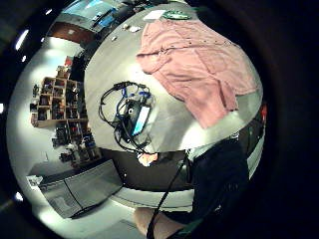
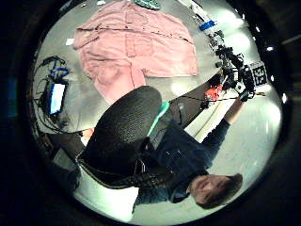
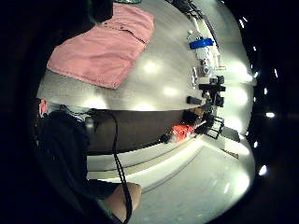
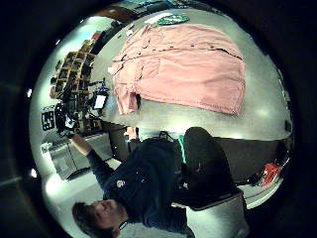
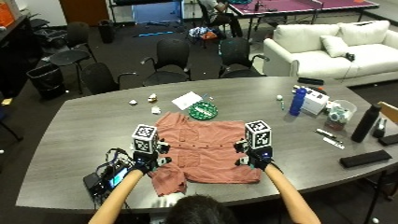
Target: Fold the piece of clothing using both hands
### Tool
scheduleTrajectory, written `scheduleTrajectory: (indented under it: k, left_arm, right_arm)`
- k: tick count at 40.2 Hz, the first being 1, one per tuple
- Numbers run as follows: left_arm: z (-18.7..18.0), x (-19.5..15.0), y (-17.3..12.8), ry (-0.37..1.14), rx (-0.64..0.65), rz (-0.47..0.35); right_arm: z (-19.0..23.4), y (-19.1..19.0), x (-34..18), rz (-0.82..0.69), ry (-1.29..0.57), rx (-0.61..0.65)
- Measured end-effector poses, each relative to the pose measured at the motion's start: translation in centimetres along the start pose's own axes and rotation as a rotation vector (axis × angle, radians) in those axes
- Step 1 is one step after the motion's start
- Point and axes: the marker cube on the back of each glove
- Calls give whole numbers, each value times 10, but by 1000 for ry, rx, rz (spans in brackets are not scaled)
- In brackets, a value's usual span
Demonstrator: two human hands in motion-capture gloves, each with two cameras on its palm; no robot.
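pink shirt (image 5: 205, 149) spread flat at table (image 5: 74, 140) near edge for folding; left hand (image 5: 144, 161), right hand (image 5: 258, 157) apart over its sides, finger state untellable.

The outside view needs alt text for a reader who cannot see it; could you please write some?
A pink button-up shirt lies spread flat on a grey table, with a seated person's gloved left hand and right hand over its two side edges. A blue bottle stands further back on the right.

Black gloves on both hands (image 5: 144, 162) (image 5: 258, 158), dark navy top, bare forearms.
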Motion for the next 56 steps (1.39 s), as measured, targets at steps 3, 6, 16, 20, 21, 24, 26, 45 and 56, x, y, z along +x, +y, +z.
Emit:
scheduleTrajectory:
  k: [3, 6, 16, 20, 21, 24, 26, 45, 56]
  left_arm:
    - [3, 0, -10, 7, -5, -15]
    - [8, -1, -25, 22, -30, -24]
    - [59, -2, -70, 145, -181, -29]
    - [82, 2, -71, 155, -265, -121]
    - [84, 5, -65, 150, -301, -146]
    - [100, 11, -53, 148, -410, -166]
    - [116, 12, -50, 152, -467, -143]
    - [177, 18, -28, 2, -533, -94]
    - [172, 19, -47, -77, -439, -158]
  right_arm:
    - [-1, -7, -1, 2, 0, -4]
    - [-2, -18, 0, 8, -3, 0]
    - [10, -48, -3, 22, -78, -53]
    - [36, -68, 1, 43, -75, -89]
    - [42, -69, 1, 54, -68, -102]
    - [66, -70, -2, 99, -78, -209]
    - [84, -71, -2, 108, -87, -274]
    - [159, -67, 16, 89, -105, -436]
    - [168, -79, 19, 140, -61, -372]
